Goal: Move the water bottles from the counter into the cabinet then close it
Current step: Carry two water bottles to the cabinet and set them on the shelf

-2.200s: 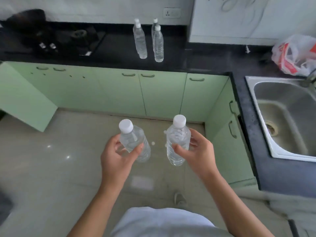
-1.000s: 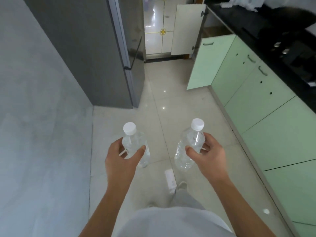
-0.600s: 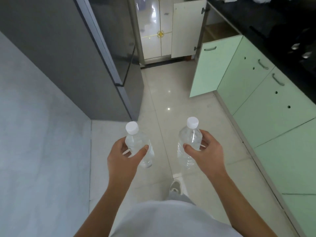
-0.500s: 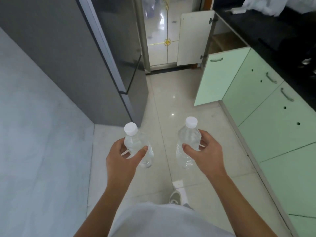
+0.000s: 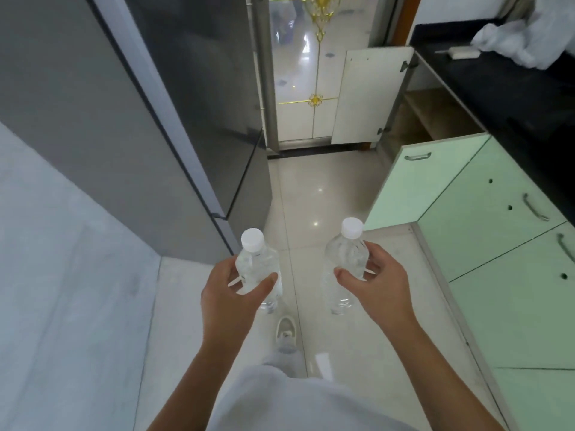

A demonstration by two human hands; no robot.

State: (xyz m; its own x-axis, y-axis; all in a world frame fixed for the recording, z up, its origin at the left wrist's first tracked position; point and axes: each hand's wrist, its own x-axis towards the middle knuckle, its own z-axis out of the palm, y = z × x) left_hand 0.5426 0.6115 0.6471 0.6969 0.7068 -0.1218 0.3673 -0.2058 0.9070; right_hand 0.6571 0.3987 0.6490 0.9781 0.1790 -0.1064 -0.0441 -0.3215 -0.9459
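Two clear ribbed plastic bottles, white-capped: left hand (image 5: 228,293) fingers grip one (image 5: 258,269), right hand (image 5: 378,284) the other (image 5: 343,265).

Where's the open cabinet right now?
In the head view, the open pale green cabinet door stands ahead on the right, under the black counter, beyond the clear plastic bottle in the right hand.
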